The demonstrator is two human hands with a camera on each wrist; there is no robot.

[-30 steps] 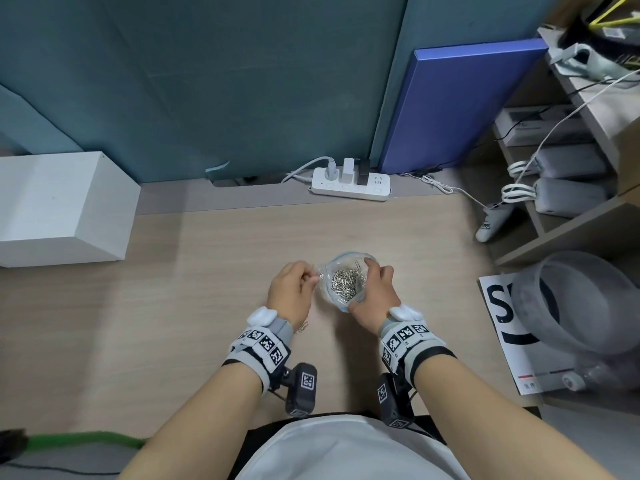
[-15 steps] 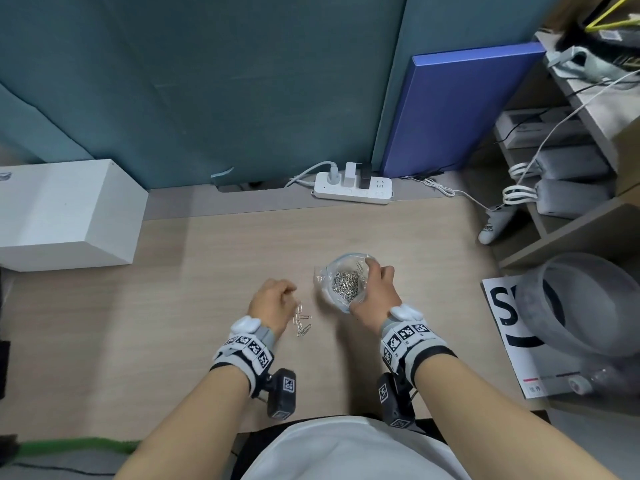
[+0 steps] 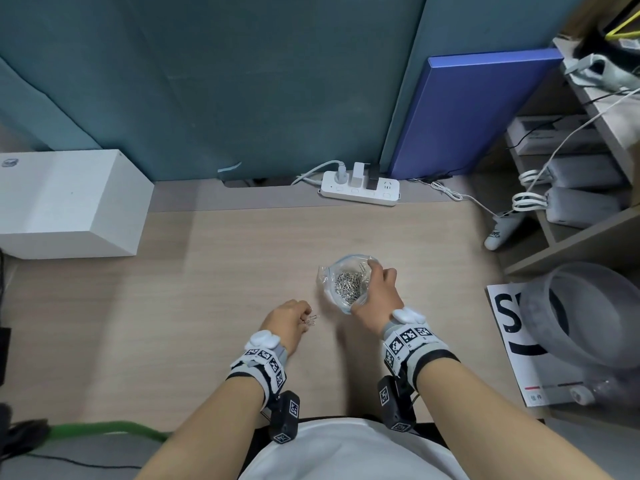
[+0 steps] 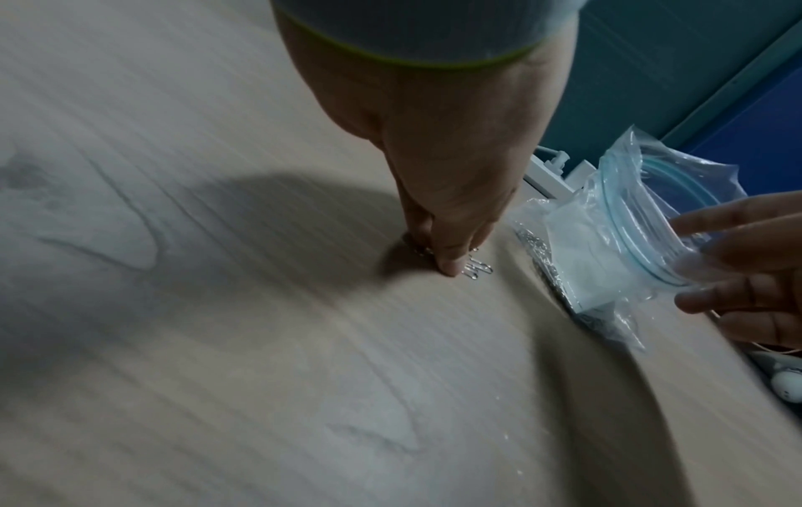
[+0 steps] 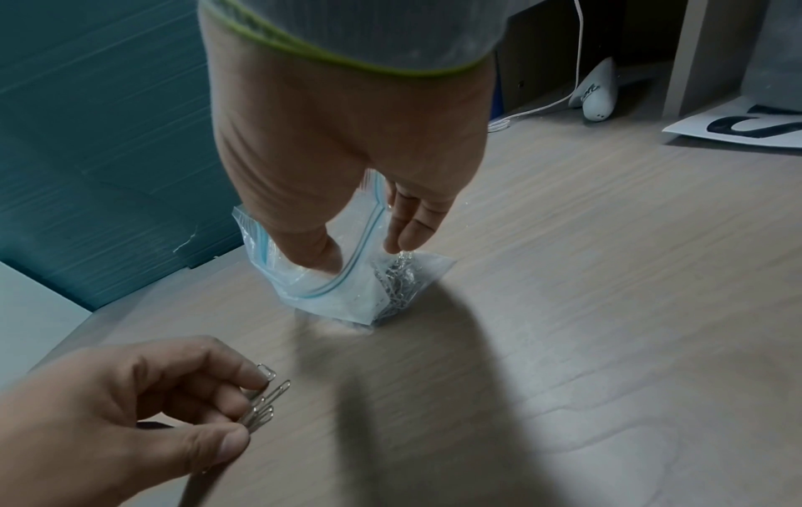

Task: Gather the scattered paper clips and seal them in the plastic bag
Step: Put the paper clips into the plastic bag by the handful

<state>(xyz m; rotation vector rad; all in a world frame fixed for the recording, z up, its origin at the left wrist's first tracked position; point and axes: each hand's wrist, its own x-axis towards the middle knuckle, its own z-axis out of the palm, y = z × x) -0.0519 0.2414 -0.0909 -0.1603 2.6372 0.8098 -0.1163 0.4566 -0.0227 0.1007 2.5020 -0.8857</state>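
Observation:
A clear zip plastic bag stands open on the wooden desk, with a heap of silver paper clips inside. My right hand holds its mouth open: the thumb is inside the rim and the fingers are outside. My left hand is low over the desk, left of the bag, and pinches several loose paper clips between thumb and fingertips. In the left wrist view those loose clips stick out under the fingers, close to the bag.
A white box stands at the back left and a power strip along the back edge. To the right are a printed sheet, a grey plastic tub and shelves with cables. A green cable runs by the near edge.
My left hand left the bag's rim, dropped to the loose clips on the desk beside it and now pinches them. The right hand has kept hold of the bag.

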